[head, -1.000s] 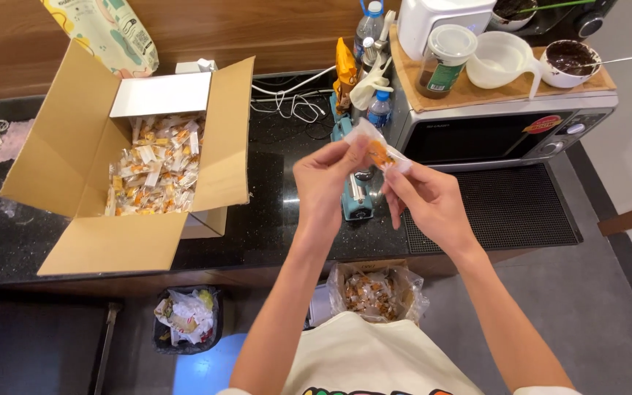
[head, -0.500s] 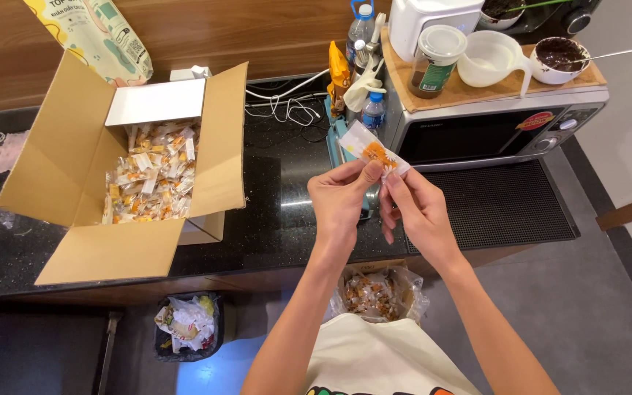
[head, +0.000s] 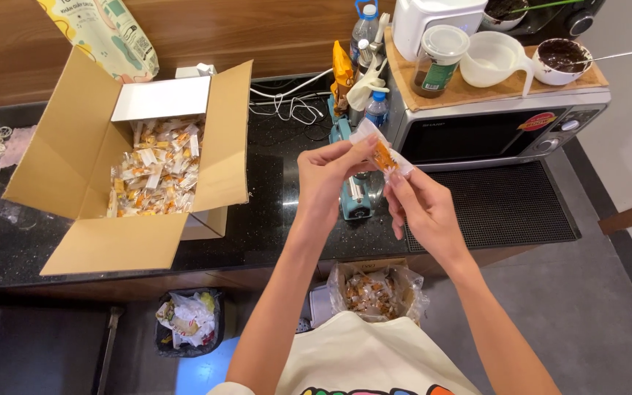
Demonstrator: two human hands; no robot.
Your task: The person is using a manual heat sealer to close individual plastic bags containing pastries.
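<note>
Both my hands hold one small clear packet [head: 382, 151] with an orange piece inside, raised above the black counter [head: 272, 212]. My left hand [head: 328, 178] pinches its left end and my right hand [head: 417, 203] grips its right end from below. Under the packet stands a teal sealing tool [head: 352, 192] on the counter. An open cardboard box [head: 122, 157] full of similar wrapped packets sits to the left. A plastic-lined box of unwrapped pieces [head: 376, 291] rests below the counter edge near my body.
A microwave [head: 491, 132] at the right carries a wooden board with a jar, a white jug and a bowl. Bottles and white cables lie behind the tool. A black ribbed mat [head: 510, 205] lies in front of the microwave. A small bin [head: 188, 322] stands on the floor.
My hands and the packet have stayed at the same spot over the tool. The fingers have shifted slightly along the packet's ends, and the head view has drifted a little.
</note>
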